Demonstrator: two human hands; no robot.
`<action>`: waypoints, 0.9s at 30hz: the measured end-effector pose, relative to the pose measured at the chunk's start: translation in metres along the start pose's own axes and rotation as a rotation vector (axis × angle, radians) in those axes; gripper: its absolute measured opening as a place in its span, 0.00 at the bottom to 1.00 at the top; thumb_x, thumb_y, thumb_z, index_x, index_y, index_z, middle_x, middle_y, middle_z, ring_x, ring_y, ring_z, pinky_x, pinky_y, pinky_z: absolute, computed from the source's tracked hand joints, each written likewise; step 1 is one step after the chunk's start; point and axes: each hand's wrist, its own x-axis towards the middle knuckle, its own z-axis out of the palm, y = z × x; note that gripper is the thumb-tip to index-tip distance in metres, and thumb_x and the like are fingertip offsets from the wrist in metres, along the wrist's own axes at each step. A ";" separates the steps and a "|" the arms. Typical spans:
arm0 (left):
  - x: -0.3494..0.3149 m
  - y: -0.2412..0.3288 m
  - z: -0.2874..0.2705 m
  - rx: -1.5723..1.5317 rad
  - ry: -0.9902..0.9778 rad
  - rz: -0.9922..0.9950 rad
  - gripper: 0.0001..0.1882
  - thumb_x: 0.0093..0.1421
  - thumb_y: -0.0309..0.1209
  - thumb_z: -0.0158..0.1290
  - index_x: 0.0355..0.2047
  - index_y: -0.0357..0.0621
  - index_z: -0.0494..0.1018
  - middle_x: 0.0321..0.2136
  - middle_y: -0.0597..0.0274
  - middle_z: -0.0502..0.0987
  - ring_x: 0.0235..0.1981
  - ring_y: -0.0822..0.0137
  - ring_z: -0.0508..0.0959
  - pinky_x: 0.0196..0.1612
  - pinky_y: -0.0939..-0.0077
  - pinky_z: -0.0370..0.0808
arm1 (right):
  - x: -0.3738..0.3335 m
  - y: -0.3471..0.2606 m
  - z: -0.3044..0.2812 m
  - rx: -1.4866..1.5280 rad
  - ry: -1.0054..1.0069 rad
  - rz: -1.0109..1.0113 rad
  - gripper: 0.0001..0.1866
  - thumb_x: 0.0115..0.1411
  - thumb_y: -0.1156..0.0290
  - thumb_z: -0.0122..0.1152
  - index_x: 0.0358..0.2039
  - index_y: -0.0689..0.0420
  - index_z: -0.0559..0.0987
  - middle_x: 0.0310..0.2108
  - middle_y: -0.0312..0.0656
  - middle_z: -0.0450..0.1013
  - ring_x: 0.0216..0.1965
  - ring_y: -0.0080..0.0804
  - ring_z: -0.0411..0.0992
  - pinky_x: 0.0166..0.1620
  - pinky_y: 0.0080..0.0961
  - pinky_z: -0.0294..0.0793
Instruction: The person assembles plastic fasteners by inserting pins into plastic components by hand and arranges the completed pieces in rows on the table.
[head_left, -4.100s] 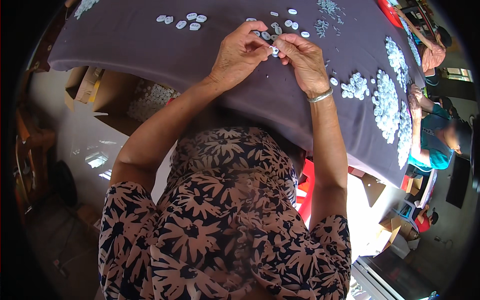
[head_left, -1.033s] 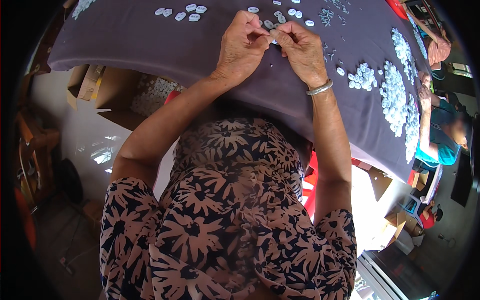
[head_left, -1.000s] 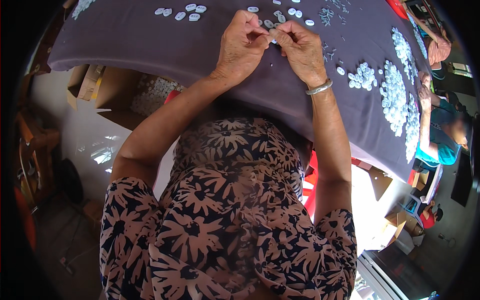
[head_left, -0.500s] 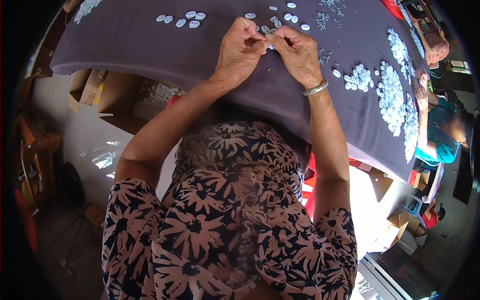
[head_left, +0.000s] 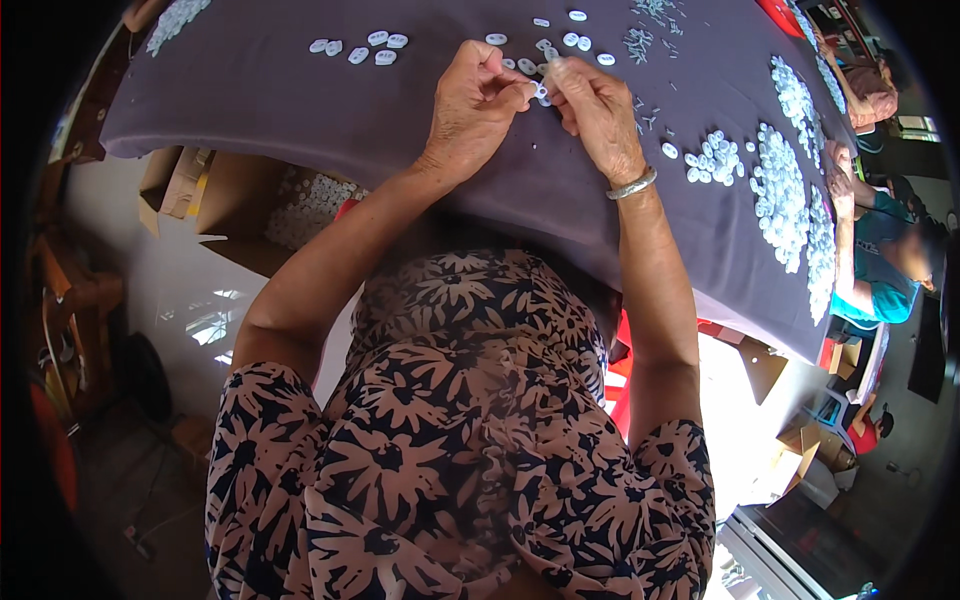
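Observation:
Over the near part of the cloth-covered table, my left hand [head_left: 474, 108] pinches a small white plastic piece [head_left: 538, 90] between thumb and forefinger. My right hand [head_left: 600, 112], with a silver bracelet at the wrist, is closed just to the right of that piece. Its fingertips are blurred, and whatever they hold is too small to make out. Beyond both hands lie several white oval plastic pieces [head_left: 527, 66] with dark marks. To the left is a loose group of similar white ovals [head_left: 385, 58].
Heaps of small white pieces [head_left: 782, 195] cover the table's right side. Small grey pins or screws [head_left: 638, 44] are scattered at the far right. An open cardboard box [head_left: 235, 205] with white parts stands below the table's left edge. A person in teal [head_left: 880, 260] works at the right.
My right fingertips have drawn slightly apart from the left ones, uncovering the white piece in my left hand. My left hand stays nearly in place.

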 end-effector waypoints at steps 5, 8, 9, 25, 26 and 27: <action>0.001 -0.002 -0.001 0.011 0.042 0.007 0.14 0.53 0.16 0.52 0.32 0.42 0.57 0.26 0.59 0.74 0.27 0.76 0.73 0.31 0.83 0.72 | -0.005 0.002 0.000 0.065 -0.053 0.000 0.13 0.61 0.62 0.55 0.26 0.59 0.76 0.16 0.27 0.64 0.17 0.11 0.59 0.19 0.11 0.59; 0.002 -0.004 -0.002 -0.015 0.048 0.043 0.15 0.53 0.16 0.52 0.32 0.42 0.57 0.26 0.59 0.73 0.28 0.76 0.74 0.31 0.83 0.72 | -0.006 0.006 0.003 0.032 -0.111 -0.079 0.09 0.60 0.66 0.57 0.28 0.58 0.76 0.17 0.26 0.64 0.17 0.11 0.59 0.19 0.09 0.58; 0.002 -0.004 -0.003 -0.002 0.053 0.046 0.14 0.53 0.16 0.52 0.32 0.42 0.57 0.27 0.59 0.73 0.28 0.76 0.74 0.32 0.83 0.72 | -0.006 0.006 0.004 0.063 -0.114 -0.076 0.09 0.60 0.66 0.57 0.29 0.58 0.77 0.17 0.26 0.64 0.17 0.10 0.59 0.19 0.09 0.58; 0.003 0.016 -0.010 0.159 -0.072 -0.033 0.20 0.56 0.19 0.53 0.48 0.37 0.60 0.31 0.56 0.78 0.31 0.72 0.78 0.33 0.82 0.74 | -0.008 0.002 0.000 0.233 -0.156 0.047 0.06 0.58 0.71 0.55 0.28 0.57 0.77 0.19 0.27 0.66 0.18 0.10 0.58 0.19 0.08 0.56; 0.004 0.019 -0.009 0.159 -0.073 -0.033 0.20 0.56 0.19 0.53 0.48 0.37 0.60 0.31 0.56 0.78 0.31 0.72 0.78 0.33 0.82 0.74 | -0.008 0.002 0.000 0.234 -0.155 0.046 0.06 0.58 0.71 0.55 0.28 0.57 0.77 0.19 0.27 0.66 0.18 0.10 0.58 0.19 0.08 0.56; 0.005 0.021 -0.008 0.122 -0.070 -0.071 0.20 0.54 0.19 0.54 0.46 0.36 0.61 0.29 0.57 0.77 0.30 0.73 0.77 0.33 0.82 0.74 | -0.008 0.002 0.000 0.251 -0.161 0.059 0.05 0.58 0.70 0.55 0.28 0.57 0.77 0.19 0.27 0.66 0.18 0.10 0.58 0.20 0.08 0.56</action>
